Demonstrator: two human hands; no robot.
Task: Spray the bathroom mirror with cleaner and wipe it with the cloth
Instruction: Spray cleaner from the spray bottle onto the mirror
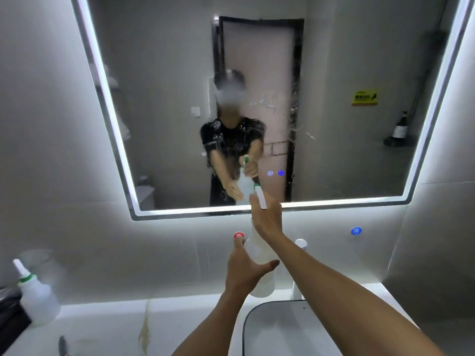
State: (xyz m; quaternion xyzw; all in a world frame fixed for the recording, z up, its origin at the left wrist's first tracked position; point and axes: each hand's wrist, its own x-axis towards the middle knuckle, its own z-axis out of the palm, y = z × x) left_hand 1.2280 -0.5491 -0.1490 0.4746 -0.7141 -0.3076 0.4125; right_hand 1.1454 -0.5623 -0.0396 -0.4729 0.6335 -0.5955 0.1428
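Observation:
A large wall mirror [167,98] with a lit white edge fills the upper view; spray droplets and streaks speckle its middle. I hold a translucent white spray bottle [261,276] with a green-and-white nozzle up in front of the mirror's lower edge. My right hand [266,217] grips the bottle's neck and trigger. My left hand [244,268] supports the bottle's body from the left, fingers fairly straight and thumb under it. No cloth is in sight.
A second spray bottle [36,296] stands on the white counter [108,327] at the left. A dark-rimmed sink [270,330] lies below my arms, with a faucet [299,268] behind it. Red [239,235] and blue [356,230] round labels mark the wall.

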